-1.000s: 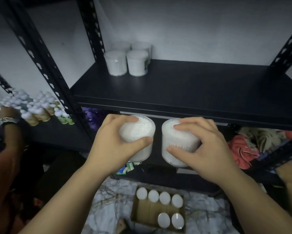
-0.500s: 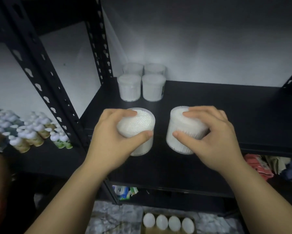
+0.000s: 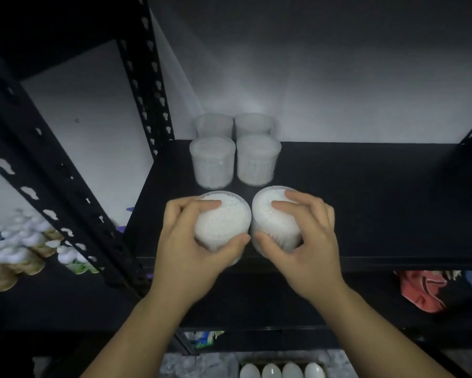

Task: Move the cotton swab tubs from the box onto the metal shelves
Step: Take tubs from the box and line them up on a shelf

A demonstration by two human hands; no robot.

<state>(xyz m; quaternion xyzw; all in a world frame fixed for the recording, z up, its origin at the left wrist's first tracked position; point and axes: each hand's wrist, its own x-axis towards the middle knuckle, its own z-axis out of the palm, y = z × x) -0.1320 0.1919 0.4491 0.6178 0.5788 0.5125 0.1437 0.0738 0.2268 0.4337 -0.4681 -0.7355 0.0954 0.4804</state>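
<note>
Left hand (image 3: 194,241) grasps left cotton swab tub (image 3: 222,222), fingers over lid, thumb curled under near side. Right hand (image 3: 308,241) grasps right cotton swab tub (image 3: 274,216) same way. Both tubs at frame centre, side by side, nearly touching, near front edge of black metal shelf (image 3: 379,200); whether resting or just above, cannot tell. Paired grip likely to continue rows behind four shelved tubs (image 3: 234,156) at upper centre. Small gap ahead before that block; wide open shelf to right. Perforated upright (image 3: 144,85) close on left. Box (image 3: 281,369) at bottom centre holds more tubs.
</note>
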